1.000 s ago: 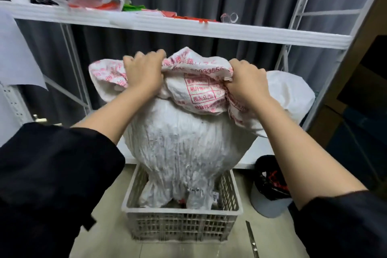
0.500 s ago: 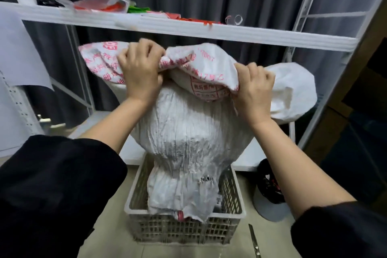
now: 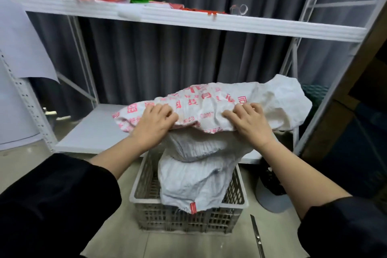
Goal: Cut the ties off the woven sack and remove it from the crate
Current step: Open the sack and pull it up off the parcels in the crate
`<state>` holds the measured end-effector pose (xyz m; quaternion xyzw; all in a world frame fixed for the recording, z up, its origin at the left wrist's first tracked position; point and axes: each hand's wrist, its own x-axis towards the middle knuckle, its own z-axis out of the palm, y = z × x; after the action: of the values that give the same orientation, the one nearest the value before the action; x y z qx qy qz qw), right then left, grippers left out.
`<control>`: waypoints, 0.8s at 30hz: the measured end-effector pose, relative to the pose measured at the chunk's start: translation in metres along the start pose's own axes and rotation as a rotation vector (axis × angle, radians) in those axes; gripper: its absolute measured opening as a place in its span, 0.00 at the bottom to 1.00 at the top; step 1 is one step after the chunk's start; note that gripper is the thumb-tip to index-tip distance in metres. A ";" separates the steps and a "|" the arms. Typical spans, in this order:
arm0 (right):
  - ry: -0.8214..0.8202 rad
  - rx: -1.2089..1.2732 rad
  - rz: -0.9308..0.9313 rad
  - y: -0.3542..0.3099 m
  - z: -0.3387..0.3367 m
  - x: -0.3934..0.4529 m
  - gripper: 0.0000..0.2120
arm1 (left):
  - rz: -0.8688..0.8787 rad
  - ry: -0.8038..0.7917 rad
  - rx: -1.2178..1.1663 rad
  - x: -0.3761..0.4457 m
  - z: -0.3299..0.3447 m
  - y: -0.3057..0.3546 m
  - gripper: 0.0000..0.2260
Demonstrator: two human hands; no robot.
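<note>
A white woven sack (image 3: 201, 176) with red printed characters hangs over a grey slotted plastic crate (image 3: 146, 205) on the floor. Its upper part lies bunched and folded over, level with the lower shelf. The lower end droops into the crate, and a corner with a red tag hangs over the front rim. My left hand (image 3: 154, 124) grips the bunched top on the left. My right hand (image 3: 249, 122) grips it on the right. Both arms wear black sleeves.
A white metal rack stands behind the crate, with a low shelf (image 3: 94, 132) and an upper shelf (image 3: 188, 21) carrying plastic bags and scraps. A utility knife (image 3: 257, 234) lies on the floor right of the crate. A bin with a dark liner (image 3: 272, 190) stands at the right.
Both hands have come down with the sack's top, which now lies lower and flatter. The sack has slumped and folded, with its bottom corner over the crate's front rim.
</note>
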<state>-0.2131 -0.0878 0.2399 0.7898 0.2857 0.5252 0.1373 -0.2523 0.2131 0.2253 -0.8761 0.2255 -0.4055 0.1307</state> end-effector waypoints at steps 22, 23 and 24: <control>-0.697 0.294 0.405 -0.010 -0.018 0.046 0.27 | -0.508 0.064 -0.408 0.075 -0.067 -0.019 0.11; -0.651 0.342 0.457 -0.008 -0.022 0.047 0.21 | -0.437 -0.011 -0.335 0.075 -0.069 -0.018 0.18; -0.605 0.391 0.509 -0.006 -0.028 0.049 0.17 | -0.359 -0.111 -0.245 0.072 -0.069 -0.018 0.29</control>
<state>-0.2267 -0.0561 0.2848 0.9643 0.1229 0.2236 -0.0710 -0.2591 0.1892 0.3238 -0.9325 0.1059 -0.3432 -0.0388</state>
